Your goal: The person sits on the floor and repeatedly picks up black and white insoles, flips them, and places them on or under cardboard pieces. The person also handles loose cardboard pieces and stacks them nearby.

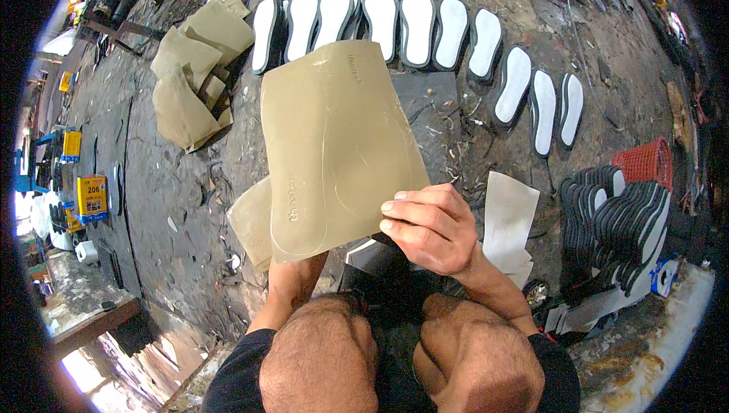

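My right hand [429, 229] pinches the tan rubber sheet [334, 147] at its four o'clock edge; my left hand hides beneath, grip unseen.

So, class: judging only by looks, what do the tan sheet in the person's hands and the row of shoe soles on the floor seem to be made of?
Tan sheet: probably thin rubber or similar flexible sheet, matte; it bows where the right hand pinches it and carries a traced sole outline.
Shoe soles: likely foam or rubber, black bodies with flat white matte tops; the exact material cannot be told.
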Demonstrator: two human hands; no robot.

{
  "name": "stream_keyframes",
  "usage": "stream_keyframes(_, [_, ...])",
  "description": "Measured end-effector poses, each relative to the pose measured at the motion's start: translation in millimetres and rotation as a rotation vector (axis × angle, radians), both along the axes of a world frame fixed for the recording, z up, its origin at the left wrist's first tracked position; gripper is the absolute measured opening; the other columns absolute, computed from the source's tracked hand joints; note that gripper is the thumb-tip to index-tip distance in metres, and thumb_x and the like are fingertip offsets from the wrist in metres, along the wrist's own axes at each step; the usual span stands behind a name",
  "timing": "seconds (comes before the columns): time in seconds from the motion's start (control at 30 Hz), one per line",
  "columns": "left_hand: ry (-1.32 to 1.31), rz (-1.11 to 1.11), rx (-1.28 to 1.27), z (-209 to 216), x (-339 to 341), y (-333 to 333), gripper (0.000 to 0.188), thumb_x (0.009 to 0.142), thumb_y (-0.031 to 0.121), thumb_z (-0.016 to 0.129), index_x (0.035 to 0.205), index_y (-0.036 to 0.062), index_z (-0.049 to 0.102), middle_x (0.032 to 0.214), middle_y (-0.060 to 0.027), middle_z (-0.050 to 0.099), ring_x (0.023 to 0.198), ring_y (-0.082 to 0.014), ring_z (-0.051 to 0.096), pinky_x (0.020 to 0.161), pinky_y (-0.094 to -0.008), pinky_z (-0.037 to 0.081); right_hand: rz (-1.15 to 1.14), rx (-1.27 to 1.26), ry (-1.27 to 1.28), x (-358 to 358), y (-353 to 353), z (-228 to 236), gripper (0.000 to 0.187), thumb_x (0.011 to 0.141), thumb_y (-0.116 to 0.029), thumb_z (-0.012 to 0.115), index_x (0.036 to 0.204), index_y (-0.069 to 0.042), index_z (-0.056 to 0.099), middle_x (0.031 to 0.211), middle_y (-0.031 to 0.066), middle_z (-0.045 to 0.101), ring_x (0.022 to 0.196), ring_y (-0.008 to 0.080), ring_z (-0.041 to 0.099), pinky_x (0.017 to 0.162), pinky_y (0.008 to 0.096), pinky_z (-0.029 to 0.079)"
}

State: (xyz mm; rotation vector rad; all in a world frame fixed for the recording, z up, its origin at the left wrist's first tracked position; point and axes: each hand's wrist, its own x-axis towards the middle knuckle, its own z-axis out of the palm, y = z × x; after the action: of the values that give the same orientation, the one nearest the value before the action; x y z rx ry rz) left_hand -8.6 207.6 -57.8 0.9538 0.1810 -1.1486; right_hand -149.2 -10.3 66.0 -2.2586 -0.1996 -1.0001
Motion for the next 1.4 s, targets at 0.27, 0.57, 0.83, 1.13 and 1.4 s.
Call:
stream_keyframes(0.27, [0.005, -0.057, 0.050, 18, -21, 53, 0.047, 0.096, 0.026, 0.058, 0.137, 0.0039, 0.053, 0.118, -0.0107, 0.066, 0.106, -0.0245, 0.063, 0.089, -0.0386, 0.054, 0.107, -0.213, 0.087, -7, 14, 1, 0.019, 0.082, -0.014, 0.074, 0.100, -0.016, 0.074, 0.112, -0.0029, 0.072, 0.100, 0.0170, 0.065, 0.081, 0.0311, 0.049])
stream_keyframes(0.57, [-0.056, -0.123, -0.066, 10, 16, -26, 0.049, 0.095, 0.030, 0.058, 0.136, 0.0024, 0.055, 0.117, -0.0116, 0.066, 0.105, -0.0247, 0.063, 0.090, -0.0386, 0.054, -0.271, 0.175, 0.154, 51, -76, 37, 0.053, 0.084, -0.022, 0.083, 0.130, -0.003, 0.064, 0.120, 0.0111, 0.071, 0.108, 0.0242, 0.066, 0.092, 0.0366, 0.052])
stream_keyframes(0.83, [-0.176, -0.056, -0.352, -1, 94, -114, 0.052, 0.093, 0.033, 0.058, 0.134, 0.0011, 0.055, 0.116, -0.0124, 0.067, 0.104, -0.0249, 0.064, 0.090, -0.0386, 0.054, 0.087, 0.606, 0.038, 44, -70, 45, 0.019, 0.087, -0.004, 0.077, 0.096, -0.003, 0.061, 0.100, 0.0186, 0.071, 0.095, 0.0232, 0.070, 0.084, 0.0351, 0.057])
stream_keyframes(1.13, [-0.236, 0.468, -0.249, -18, 201, -61, 0.044, 0.086, 0.028, 0.051, 0.115, -0.0048, 0.059, 0.103, -0.0150, 0.066, 0.093, -0.0274, 0.065, 0.087, -0.0372, 0.054, 0.620, 0.490, -0.175, -35, -46, 42, 0.021, 0.104, -0.021, 0.056, 0.091, -0.009, 0.067, 0.098, 0.0135, 0.076, 0.090, 0.0322, 0.075, 0.077, 0.0431, 0.057])
stream_keyframes(1.4, [-0.311, 0.672, -0.587, -8, 256, 3, 0.052, 0.090, 0.031, 0.057, 0.126, -0.0064, 0.053, 0.114, -0.0189, 0.063, 0.099, -0.0321, 0.063, 0.094, -0.0411, 0.053, -0.004, 0.775, -0.252, -70, -69, 37, 0.023, 0.087, -0.001, 0.072, 0.099, -0.010, 0.055, 0.089, 0.0106, 0.064, 0.074, 0.0242, 0.062, 0.070, 0.0347, 0.051])
